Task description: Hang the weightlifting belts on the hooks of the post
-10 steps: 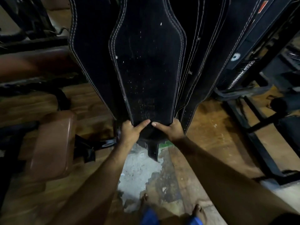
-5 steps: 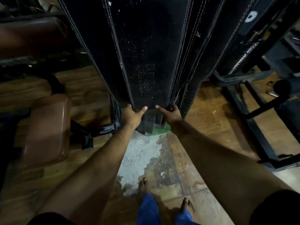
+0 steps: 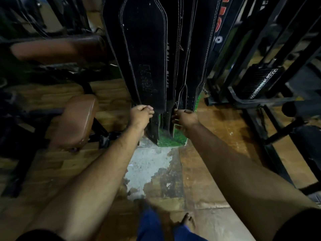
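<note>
Several black weightlifting belts with white stitching hang side by side from above; their hooks lie out of view. The front belt (image 3: 147, 66) is wide and narrows toward its lower end. My left hand (image 3: 141, 115) grips that belt's lower left edge with curled fingers. My right hand (image 3: 185, 117) has its fingers curled round a narrow belt strap (image 3: 187, 96) at the right of the bundle. Thin strap ends dangle between my hands. Behind them shows the green base of the post (image 3: 172, 140).
A brown padded bench seat (image 3: 74, 119) stands close on the left, with a brown pad (image 3: 57, 49) behind it. A black machine frame (image 3: 257, 94) with a weight stack fills the right. The floor is wood with a bare concrete patch (image 3: 147, 164). My feet are below.
My hands have moved apart from the middle of the front belt's lower end to its two sides. The belts now hang lower and straighter in the view.
</note>
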Available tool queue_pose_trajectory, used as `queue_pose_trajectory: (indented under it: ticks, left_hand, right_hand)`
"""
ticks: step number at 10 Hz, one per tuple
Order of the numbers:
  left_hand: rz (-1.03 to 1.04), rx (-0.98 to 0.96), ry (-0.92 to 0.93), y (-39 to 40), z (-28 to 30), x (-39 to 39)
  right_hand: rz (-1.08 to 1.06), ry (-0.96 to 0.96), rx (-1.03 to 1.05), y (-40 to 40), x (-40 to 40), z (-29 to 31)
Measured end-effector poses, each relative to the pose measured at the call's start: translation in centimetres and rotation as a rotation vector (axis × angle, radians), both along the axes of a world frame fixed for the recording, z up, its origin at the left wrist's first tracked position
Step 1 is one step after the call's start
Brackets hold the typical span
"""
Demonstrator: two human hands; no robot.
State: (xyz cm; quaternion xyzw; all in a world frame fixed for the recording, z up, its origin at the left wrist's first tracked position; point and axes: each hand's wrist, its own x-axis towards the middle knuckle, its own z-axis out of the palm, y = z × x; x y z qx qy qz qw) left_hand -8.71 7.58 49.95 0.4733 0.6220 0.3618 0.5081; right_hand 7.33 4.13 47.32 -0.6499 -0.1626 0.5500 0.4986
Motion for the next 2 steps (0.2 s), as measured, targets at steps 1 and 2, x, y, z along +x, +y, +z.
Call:
queue_pose_trajectory:
  ticks: [1,2]
  left_hand:
    - [-0.005,0.065,-0.023,-3.8,3.3,-0.4]
    - [0.004,0.110,-0.066,-7.4,6.5,-1.2]
  right_hand:
    - [0.011,0.015,0.072,-3.4,-0.2,3.4]
    - [0.045,-0.003,0.145,-7.2,-0.9,7.2]
